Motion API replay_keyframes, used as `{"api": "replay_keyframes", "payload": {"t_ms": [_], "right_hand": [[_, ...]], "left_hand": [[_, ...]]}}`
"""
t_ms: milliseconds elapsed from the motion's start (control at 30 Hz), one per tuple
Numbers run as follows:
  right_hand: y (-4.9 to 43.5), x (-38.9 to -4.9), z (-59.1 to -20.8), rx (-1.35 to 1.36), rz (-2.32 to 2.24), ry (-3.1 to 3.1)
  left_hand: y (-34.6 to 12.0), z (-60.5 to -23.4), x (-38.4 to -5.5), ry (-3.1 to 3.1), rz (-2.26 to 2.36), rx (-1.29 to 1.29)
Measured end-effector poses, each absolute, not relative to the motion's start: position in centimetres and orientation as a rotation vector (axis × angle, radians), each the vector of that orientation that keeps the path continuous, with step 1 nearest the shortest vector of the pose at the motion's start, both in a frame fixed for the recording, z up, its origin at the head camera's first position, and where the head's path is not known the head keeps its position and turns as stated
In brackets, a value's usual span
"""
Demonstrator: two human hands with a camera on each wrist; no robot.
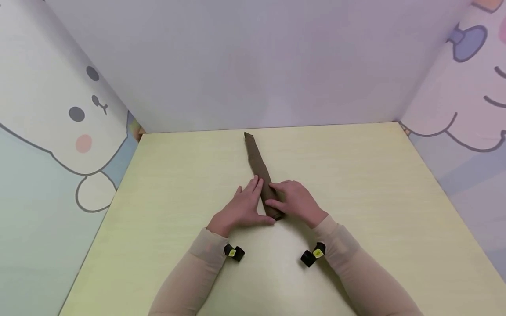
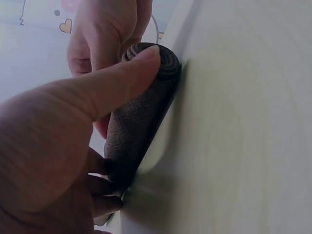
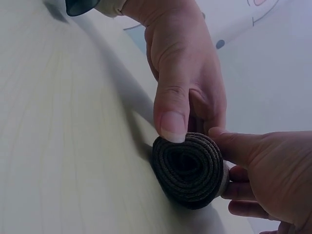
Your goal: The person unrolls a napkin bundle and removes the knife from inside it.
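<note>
A long roll of dark brown cloth (image 1: 258, 164) lies on the table, narrow at its far end and thicker near the hands. My left hand (image 1: 242, 208) lies along its left side with fairly straight fingers, the thumb touching the near end. From the right, my right hand (image 1: 298, 201) holds the roll between its thumb and bent fingers. Coiled layers of the cloth roll (image 3: 187, 168) show at the near end in the right wrist view. In the left wrist view, the left thumb (image 2: 129, 78) crosses that end; the fingertips under the roll are partly hidden.
A pale wood-grain table (image 1: 174, 166) spreads around the roll. Behind it stands a plain light wall (image 1: 269, 66), with cartoon-printed panels (image 1: 47, 175) at both sides. Each wrist wears a small black camera on a strap.
</note>
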State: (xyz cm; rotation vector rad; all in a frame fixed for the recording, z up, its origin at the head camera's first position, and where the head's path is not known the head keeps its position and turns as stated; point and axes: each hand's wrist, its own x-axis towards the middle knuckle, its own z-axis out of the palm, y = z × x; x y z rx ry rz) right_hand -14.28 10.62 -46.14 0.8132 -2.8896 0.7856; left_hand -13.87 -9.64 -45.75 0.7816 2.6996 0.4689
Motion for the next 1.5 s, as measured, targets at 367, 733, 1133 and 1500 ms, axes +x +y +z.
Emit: {"api": "replay_keyframes", "payload": {"t_ms": [367, 733, 1133, 1500], "right_hand": [[10.7, -13.9, -45.4, 0.817, 0.732, -2.927], [10.8, -13.9, -44.4, 0.830, 0.697, -2.981], [11.6, -14.4, -44.2, 0.814, 0.955, -3.075], [13.6, -15.7, -44.5, 0.849, 1.037, -3.032]], "left_hand": [[-9.6, -45.2, -13.8, 2.682, 0.408, 0.825], [-9.5, -44.7, -14.0, 2.632, 0.398, 0.837], [-9.9, -44.3, -14.1, 2.627, 0.457, 0.790], [-9.1, -44.8, -14.2, 2.701, 0.565, 0.784]]}}
